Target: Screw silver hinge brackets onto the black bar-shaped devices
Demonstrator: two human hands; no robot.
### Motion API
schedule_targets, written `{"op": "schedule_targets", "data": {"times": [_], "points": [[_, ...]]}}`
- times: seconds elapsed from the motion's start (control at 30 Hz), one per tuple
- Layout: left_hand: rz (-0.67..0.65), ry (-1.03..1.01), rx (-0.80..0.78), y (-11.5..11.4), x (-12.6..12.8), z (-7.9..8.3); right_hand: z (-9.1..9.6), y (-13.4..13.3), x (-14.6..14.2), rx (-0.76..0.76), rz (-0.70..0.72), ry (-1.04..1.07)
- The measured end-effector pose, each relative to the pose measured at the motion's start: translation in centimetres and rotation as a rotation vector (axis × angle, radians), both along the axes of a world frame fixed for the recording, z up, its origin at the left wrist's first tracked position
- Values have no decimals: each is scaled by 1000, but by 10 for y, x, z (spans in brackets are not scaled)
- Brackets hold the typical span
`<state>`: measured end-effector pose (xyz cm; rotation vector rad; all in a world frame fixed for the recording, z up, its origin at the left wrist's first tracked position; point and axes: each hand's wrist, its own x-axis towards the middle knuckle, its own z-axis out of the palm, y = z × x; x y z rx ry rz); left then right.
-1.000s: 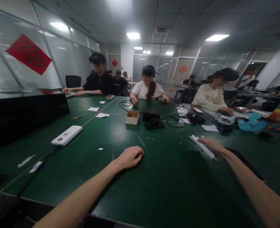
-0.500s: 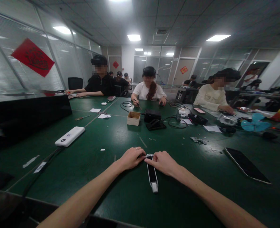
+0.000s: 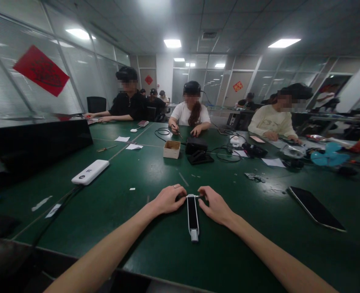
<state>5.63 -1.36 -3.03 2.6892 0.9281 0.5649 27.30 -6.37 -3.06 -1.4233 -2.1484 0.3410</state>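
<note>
A long narrow device with a white frame and a black middle (image 3: 192,213) lies on the green table, a white block at its near end. A thin crossbar spans its far end. My left hand (image 3: 169,199) rests on the table with fingers curled at the crossbar's left end. At the right end, my right hand (image 3: 215,204) has bent fingers and thumb around the bar, a small gap showing between them. The fingertips' exact contact is partly hidden.
A white power bank (image 3: 90,172) with a dark cable lies left. Ahead are a small open box (image 3: 171,149) and a black device (image 3: 196,145). A dark tablet-like slab (image 3: 317,208) and blue fan blades (image 3: 330,154) lie right. Several people sit around the table.
My right thumb has drawn back off the device's face to its right side. The device has straightened slightly. Across the table, people's hands have shifted.
</note>
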Motion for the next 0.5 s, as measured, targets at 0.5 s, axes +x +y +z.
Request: {"op": "schedule_targets", "data": {"times": [0.5], "points": [[63, 11, 23, -1, 2, 1, -5, 4, 1, 14, 9, -10]]}}
